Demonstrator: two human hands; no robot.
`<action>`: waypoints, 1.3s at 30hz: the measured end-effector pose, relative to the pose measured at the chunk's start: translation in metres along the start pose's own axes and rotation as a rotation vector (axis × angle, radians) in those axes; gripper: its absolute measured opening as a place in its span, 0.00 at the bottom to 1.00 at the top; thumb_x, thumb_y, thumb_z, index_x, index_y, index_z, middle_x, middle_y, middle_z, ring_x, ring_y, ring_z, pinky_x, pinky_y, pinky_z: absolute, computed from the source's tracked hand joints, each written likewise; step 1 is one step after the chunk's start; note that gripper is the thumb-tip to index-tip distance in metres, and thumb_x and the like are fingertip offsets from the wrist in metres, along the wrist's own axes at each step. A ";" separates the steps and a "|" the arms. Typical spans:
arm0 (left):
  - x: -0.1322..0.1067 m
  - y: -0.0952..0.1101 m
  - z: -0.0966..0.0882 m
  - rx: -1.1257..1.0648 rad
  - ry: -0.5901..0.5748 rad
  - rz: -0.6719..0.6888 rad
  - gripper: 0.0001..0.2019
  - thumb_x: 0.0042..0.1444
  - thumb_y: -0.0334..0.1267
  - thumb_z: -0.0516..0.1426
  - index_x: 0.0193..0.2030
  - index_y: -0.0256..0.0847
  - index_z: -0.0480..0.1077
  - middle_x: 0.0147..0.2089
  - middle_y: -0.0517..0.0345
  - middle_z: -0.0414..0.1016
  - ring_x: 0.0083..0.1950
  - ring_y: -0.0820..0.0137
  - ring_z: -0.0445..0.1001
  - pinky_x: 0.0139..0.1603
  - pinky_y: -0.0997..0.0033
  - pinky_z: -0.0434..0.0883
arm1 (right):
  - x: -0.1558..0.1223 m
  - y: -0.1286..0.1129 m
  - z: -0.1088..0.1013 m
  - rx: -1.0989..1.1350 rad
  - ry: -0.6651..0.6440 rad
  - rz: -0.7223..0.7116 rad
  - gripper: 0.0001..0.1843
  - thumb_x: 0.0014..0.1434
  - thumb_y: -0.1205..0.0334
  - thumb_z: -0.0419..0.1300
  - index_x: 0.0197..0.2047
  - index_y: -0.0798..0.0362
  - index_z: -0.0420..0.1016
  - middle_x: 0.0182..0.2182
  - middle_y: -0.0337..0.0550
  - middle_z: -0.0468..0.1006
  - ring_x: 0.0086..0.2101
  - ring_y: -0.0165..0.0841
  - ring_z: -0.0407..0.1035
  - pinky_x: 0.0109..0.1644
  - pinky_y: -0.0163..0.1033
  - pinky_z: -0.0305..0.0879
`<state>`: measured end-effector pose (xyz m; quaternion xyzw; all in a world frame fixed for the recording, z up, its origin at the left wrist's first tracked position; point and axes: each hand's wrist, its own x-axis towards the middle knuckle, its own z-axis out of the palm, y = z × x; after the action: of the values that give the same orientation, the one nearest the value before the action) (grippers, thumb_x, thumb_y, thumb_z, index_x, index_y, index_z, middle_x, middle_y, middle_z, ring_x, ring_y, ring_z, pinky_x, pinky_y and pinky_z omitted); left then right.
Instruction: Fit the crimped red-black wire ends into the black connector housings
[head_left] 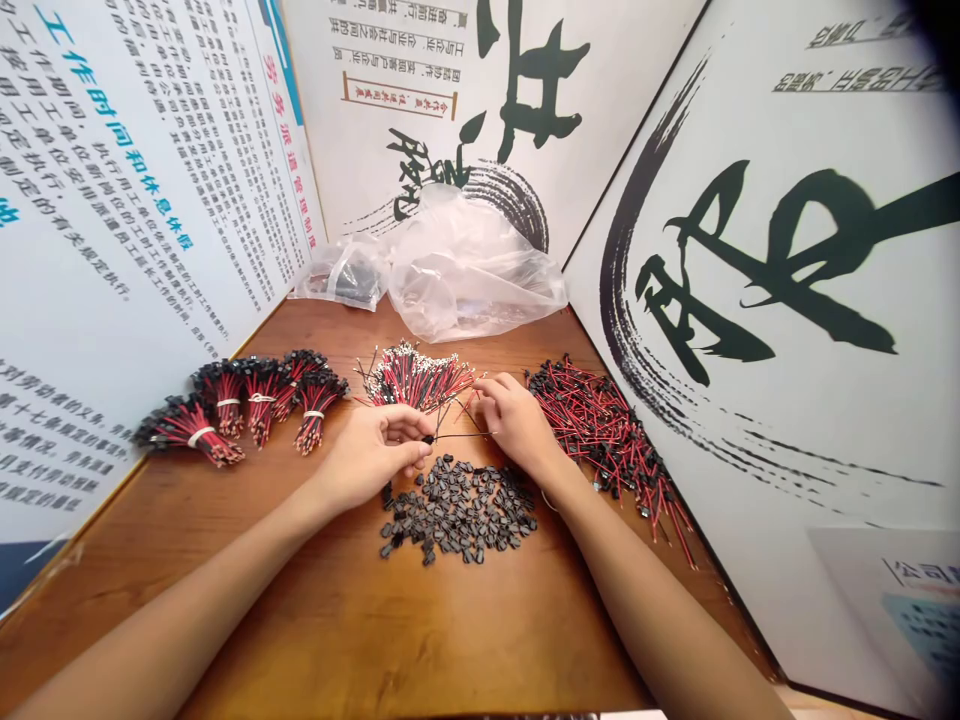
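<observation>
From the lower left, a bare forearm reaches in; its left hand (382, 445) is curled, thumb and fingers pinched on a small black piece (428, 439) at the table's middle. A thin dark wire (461, 435) runs from there toward the right hand (517, 418), whose fingers are bent inward; whether they grip the wire, I cannot tell.

On the brown wooden table (337, 620), left to right: tied red-and-black bundles (262, 395); pale-tipped loose wires (420, 375), with a heap of flat black pieces (465, 510) nearer the viewer; a sprawl of red-and-black leads (600, 420). Clear plastic bags (472, 275) lie behind. White panels (720, 440) with Chinese lettering enclose the table.
</observation>
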<state>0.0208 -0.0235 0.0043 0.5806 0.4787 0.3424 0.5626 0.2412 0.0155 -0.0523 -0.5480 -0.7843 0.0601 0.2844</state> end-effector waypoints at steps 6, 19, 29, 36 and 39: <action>0.000 -0.002 0.001 0.068 -0.057 -0.015 0.06 0.47 0.31 0.62 0.33 0.35 0.71 0.25 0.58 0.74 0.22 0.74 0.71 0.24 0.75 0.71 | 0.012 0.002 0.001 -0.195 -0.196 -0.020 0.09 0.67 0.69 0.50 0.39 0.52 0.71 0.41 0.45 0.73 0.38 0.34 0.69 0.39 0.35 0.60; 0.001 -0.003 -0.002 0.150 -0.069 0.006 0.06 0.47 0.32 0.62 0.33 0.35 0.71 0.27 0.58 0.75 0.25 0.72 0.73 0.25 0.74 0.71 | 0.006 -0.009 -0.008 -0.341 -0.298 -0.170 0.09 0.69 0.68 0.47 0.43 0.54 0.67 0.43 0.48 0.75 0.41 0.37 0.68 0.31 0.39 0.50; 0.002 -0.004 -0.005 0.197 -0.075 0.052 0.05 0.47 0.33 0.61 0.32 0.36 0.72 0.26 0.59 0.75 0.25 0.72 0.72 0.27 0.73 0.71 | 0.003 -0.007 -0.019 -0.375 -0.309 -0.207 0.07 0.69 0.64 0.51 0.42 0.51 0.69 0.44 0.44 0.74 0.42 0.35 0.68 0.31 0.37 0.51; 0.002 -0.004 -0.005 0.226 -0.068 0.086 0.05 0.46 0.33 0.61 0.32 0.36 0.73 0.27 0.58 0.76 0.27 0.72 0.73 0.29 0.72 0.72 | 0.004 -0.014 -0.022 -0.445 -0.367 -0.213 0.09 0.65 0.73 0.49 0.41 0.54 0.68 0.44 0.51 0.74 0.40 0.39 0.66 0.29 0.40 0.50; 0.002 -0.005 -0.006 0.234 -0.062 0.098 0.05 0.47 0.33 0.61 0.32 0.36 0.73 0.27 0.58 0.75 0.27 0.71 0.73 0.29 0.72 0.72 | -0.001 -0.014 -0.023 -0.411 -0.325 -0.221 0.08 0.65 0.72 0.48 0.41 0.54 0.67 0.43 0.51 0.73 0.41 0.39 0.64 0.32 0.39 0.53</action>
<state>0.0155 -0.0198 0.0000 0.6753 0.4689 0.2931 0.4880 0.2420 0.0039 -0.0279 -0.4885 -0.8704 -0.0446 0.0428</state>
